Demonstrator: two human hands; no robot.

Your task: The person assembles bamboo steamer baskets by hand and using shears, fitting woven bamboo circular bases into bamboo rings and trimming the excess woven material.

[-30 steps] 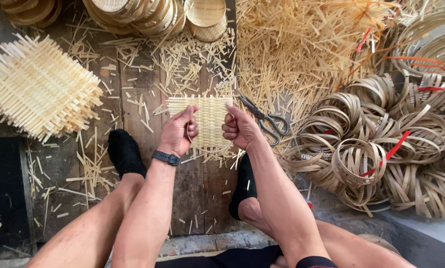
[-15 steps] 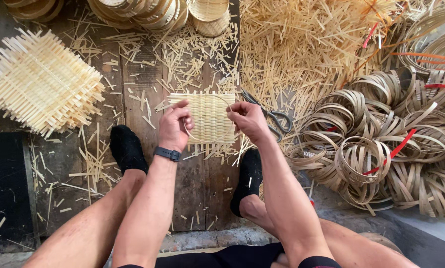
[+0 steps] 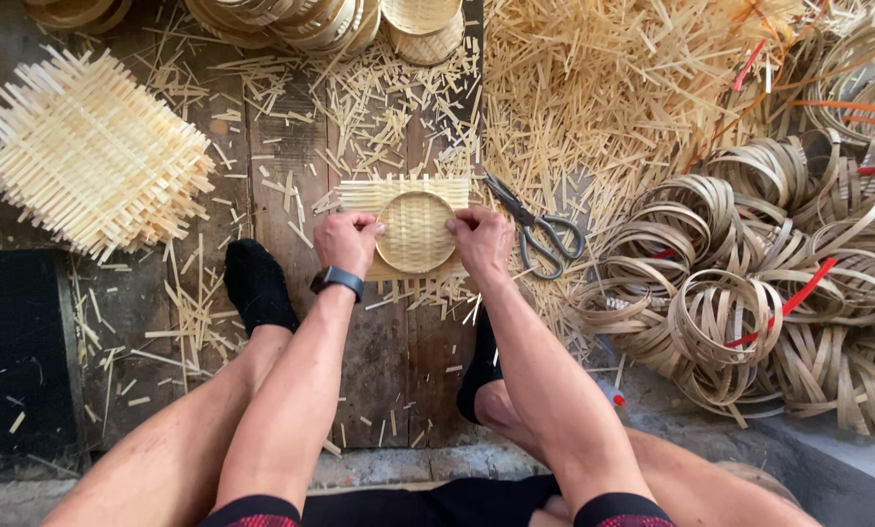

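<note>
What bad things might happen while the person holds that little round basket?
The scissors lie open-bladed right beside the right hand, so a careless reach might nick it. The woven mat pressed under the round basket has loose strip ends that could splinter the left hand.

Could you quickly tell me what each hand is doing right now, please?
Left hand: closed on the left edge of the woven bamboo mat, where its round pressed centre shows.
Right hand: closed on the mat's right edge.
</note>
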